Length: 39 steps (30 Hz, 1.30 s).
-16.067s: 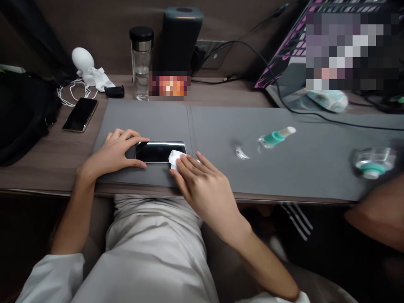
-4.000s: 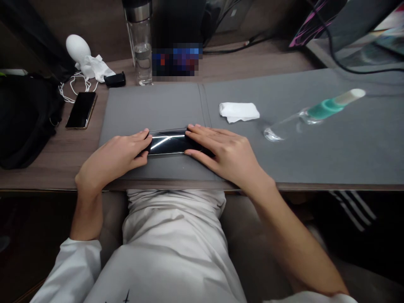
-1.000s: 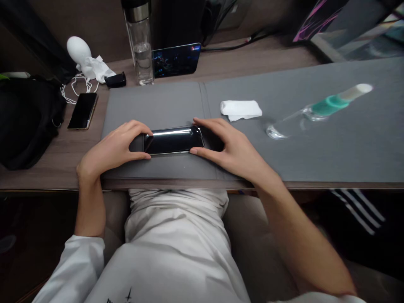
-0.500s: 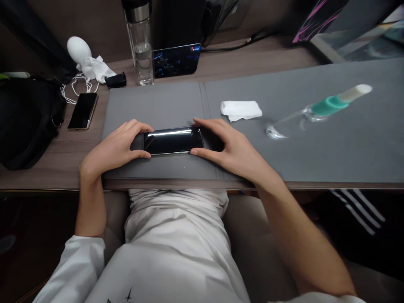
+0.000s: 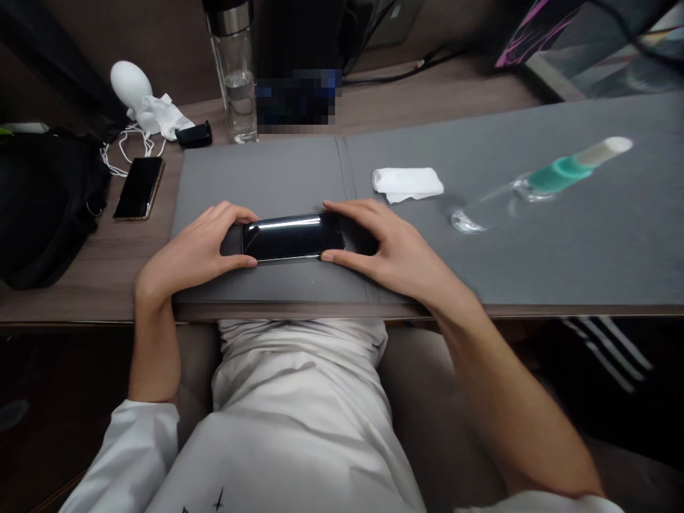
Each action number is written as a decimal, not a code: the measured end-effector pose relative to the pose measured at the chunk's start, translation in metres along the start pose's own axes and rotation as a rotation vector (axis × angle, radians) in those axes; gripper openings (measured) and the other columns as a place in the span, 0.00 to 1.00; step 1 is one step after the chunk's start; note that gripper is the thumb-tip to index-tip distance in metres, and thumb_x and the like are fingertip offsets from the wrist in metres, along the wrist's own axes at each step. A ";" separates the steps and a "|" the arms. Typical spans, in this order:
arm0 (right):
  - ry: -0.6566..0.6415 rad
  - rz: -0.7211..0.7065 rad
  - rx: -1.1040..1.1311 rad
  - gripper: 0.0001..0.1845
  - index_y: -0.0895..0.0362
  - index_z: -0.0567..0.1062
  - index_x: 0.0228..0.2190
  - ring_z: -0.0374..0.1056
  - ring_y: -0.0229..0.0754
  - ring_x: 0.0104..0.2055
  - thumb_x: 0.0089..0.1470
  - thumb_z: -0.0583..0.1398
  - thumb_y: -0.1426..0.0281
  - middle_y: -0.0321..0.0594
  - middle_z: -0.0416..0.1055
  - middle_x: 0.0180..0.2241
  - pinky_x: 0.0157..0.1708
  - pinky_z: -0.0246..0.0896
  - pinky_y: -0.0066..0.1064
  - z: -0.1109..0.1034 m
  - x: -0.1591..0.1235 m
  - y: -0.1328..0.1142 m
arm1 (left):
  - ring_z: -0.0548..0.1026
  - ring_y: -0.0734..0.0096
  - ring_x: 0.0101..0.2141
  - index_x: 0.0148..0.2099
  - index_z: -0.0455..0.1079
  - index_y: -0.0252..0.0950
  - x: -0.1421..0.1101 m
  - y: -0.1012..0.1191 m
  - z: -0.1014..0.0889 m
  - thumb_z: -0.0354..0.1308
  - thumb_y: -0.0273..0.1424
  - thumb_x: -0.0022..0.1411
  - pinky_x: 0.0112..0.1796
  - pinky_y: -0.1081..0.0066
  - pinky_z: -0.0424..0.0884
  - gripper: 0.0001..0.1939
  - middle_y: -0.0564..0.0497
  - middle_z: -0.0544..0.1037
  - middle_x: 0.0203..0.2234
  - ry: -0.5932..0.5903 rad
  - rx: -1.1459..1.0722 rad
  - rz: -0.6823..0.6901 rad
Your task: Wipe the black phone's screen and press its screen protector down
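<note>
Phone: the black phone (image 5: 293, 238) lies flat, screen up, on the left part of the mat (image 5: 261, 171), between the two hands (a bright streak of light runs along its glass).
Left hand (image 5: 195, 248): fingers curved and gripping the phone's left end, fingertips at the far edge, thumb at the near edge.
Right hand (image 5: 400, 253): gripping the right end the same way, thumb on the near edge, a finger along the far edge.
Flask (image 5: 240, 103): clear, upright behind the mat, partly filled with clear liquid; steel band and black top, cut off by the view's edge.
Bottle (image 5: 561, 174): clear, with teal collar and white cap, on the mat's right part; too blurred to tell what is inside.
Bag (image 5: 45, 206): black, on the desk (image 5: 90, 274) at far left; its contents are hidden.
Tissue (image 5: 407, 184): white, folded, on the mat beyond the right hand.
Second phone (image 5: 139, 188): dark screen up, on the desk between bag and mat.
</note>
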State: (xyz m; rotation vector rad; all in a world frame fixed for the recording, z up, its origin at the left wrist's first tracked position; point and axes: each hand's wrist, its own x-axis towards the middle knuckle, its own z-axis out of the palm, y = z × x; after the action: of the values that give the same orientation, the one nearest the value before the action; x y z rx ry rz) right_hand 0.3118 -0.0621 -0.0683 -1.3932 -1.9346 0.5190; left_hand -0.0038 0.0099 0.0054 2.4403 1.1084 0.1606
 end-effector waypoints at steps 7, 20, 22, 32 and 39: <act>0.009 -0.011 0.000 0.35 0.44 0.76 0.66 0.73 0.63 0.66 0.64 0.68 0.46 0.45 0.78 0.64 0.68 0.67 0.62 0.000 0.001 0.002 | 0.73 0.50 0.62 0.65 0.68 0.42 0.000 -0.003 0.001 0.68 0.44 0.67 0.66 0.54 0.68 0.28 0.46 0.75 0.60 0.001 0.001 0.001; 0.004 0.011 0.018 0.34 0.42 0.77 0.66 0.74 0.63 0.65 0.63 0.69 0.48 0.44 0.79 0.63 0.68 0.67 0.63 -0.001 0.001 -0.001 | 0.72 0.49 0.64 0.66 0.68 0.42 0.000 -0.001 0.000 0.68 0.44 0.68 0.66 0.52 0.68 0.29 0.45 0.75 0.62 -0.009 0.004 0.010; 0.011 0.018 0.016 0.33 0.41 0.77 0.65 0.74 0.63 0.64 0.63 0.69 0.48 0.44 0.80 0.62 0.67 0.68 0.63 -0.001 0.001 -0.002 | 0.72 0.49 0.64 0.66 0.68 0.42 0.000 -0.002 0.000 0.68 0.45 0.68 0.66 0.52 0.68 0.29 0.45 0.75 0.63 -0.008 0.004 0.005; 0.017 0.037 0.019 0.32 0.42 0.79 0.63 0.75 0.63 0.63 0.62 0.69 0.45 0.44 0.81 0.61 0.66 0.68 0.63 -0.001 0.001 -0.002 | 0.72 0.49 0.65 0.66 0.68 0.43 0.000 -0.001 -0.001 0.68 0.44 0.69 0.67 0.52 0.67 0.29 0.45 0.75 0.64 -0.008 0.011 0.001; 0.019 0.028 0.022 0.31 0.43 0.80 0.62 0.76 0.63 0.63 0.63 0.69 0.45 0.44 0.81 0.60 0.66 0.68 0.63 -0.002 0.001 -0.001 | 0.73 0.49 0.64 0.66 0.69 0.43 -0.001 0.002 -0.001 0.70 0.42 0.67 0.66 0.53 0.68 0.29 0.46 0.76 0.64 0.007 0.004 -0.007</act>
State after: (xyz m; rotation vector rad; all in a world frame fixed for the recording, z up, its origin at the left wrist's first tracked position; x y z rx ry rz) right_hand 0.3121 -0.0621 -0.0660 -1.4084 -1.8910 0.5365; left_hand -0.0033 0.0084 0.0068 2.4414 1.1209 0.1654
